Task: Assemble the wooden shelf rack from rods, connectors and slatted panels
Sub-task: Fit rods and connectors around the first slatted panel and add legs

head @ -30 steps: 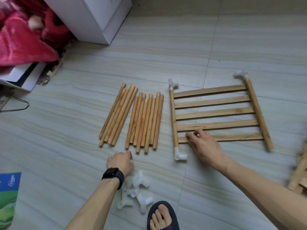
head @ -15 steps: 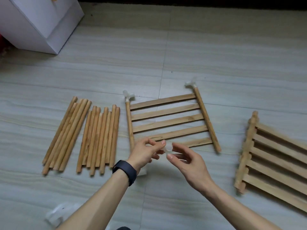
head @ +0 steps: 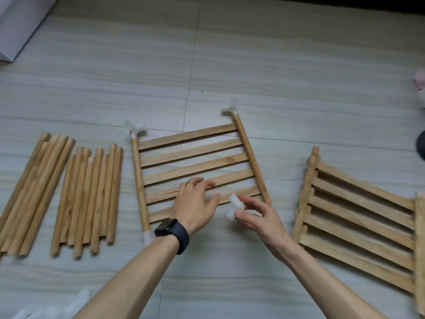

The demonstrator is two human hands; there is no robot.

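I am pinching a white connector [head: 234, 204] in my right hand [head: 261, 218], my left hand [head: 195, 204] lying slack-fingered over the slatted panel [head: 193, 151]

Pale matt wooden rods [head: 87, 199] and slatted panel [head: 197, 166]; a translucent white plastic connector [head: 235, 206]; smooth, faintly glossy grey-veined floor [head: 276, 65] tiles.

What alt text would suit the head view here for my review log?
A person's right hand pinches a white connector near the bare near-right corner of a slatted panel on the floor, while the left hand lies open over its slats. Loose rods lie to the left; more panels are stacked at right.
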